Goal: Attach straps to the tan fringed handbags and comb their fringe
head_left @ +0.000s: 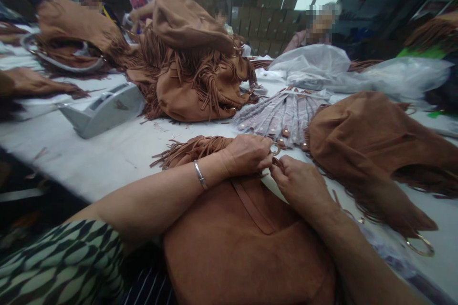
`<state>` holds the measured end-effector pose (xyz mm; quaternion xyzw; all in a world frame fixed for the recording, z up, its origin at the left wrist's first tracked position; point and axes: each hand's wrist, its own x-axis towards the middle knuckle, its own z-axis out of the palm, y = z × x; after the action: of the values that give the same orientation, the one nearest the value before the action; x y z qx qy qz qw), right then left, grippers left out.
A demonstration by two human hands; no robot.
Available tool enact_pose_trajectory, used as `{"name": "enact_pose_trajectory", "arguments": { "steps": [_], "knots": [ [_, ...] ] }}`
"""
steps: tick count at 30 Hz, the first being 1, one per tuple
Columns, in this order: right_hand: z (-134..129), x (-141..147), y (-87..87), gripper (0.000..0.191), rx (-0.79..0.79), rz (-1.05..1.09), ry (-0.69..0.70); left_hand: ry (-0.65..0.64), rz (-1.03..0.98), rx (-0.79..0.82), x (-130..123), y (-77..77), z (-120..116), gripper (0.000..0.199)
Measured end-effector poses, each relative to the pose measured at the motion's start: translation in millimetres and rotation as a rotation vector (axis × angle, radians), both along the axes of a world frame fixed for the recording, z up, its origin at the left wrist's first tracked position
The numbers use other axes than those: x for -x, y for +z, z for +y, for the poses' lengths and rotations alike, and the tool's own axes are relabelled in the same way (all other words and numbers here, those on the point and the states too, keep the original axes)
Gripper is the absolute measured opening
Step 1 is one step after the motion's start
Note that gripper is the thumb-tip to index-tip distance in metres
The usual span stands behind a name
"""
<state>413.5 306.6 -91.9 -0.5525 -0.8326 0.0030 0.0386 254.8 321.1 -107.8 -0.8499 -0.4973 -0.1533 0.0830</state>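
A brown suede fringed bag [229, 243] lies across my lap and against the table edge, its fringe [193, 148] spread out beyond my left wrist. At its far end a gold metal ring [275, 148] shows beside my fingers. My left hand [248, 153], with a silver bangle at the wrist, is closed, its fingertips pinching at the ring. Close to it, my right hand [302, 183] is also closed, thumb and finger pinching a small brown leather strap end [277, 162] just below the ring. The fingers partly hide how strap and ring meet.
A tape dispenser [103, 107] stands at the left. Behind it are piled brown fringed bags [200, 90]. Several plastic-wrapped straps [282, 114] fan out ahead; another brown bag [382, 143] lies at right. Clear plastic bags [315, 64] and people are farther back.
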Motion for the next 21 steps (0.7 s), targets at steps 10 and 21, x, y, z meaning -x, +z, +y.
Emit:
{"name": "enact_pose_trajectory", "arguments": {
  "steps": [10,21],
  "knots": [
    [-3.8,4.3,2.2,0.023,0.035,0.015,-0.039,-0.03,0.048,0.007,3.1,3.0,-1.5,0.025],
    [-6.9,7.6,-0.8,0.02,0.054,0.12,-0.096,-0.037,0.035,0.093,5.9,10.8,0.1,0.025]
  ]
}}
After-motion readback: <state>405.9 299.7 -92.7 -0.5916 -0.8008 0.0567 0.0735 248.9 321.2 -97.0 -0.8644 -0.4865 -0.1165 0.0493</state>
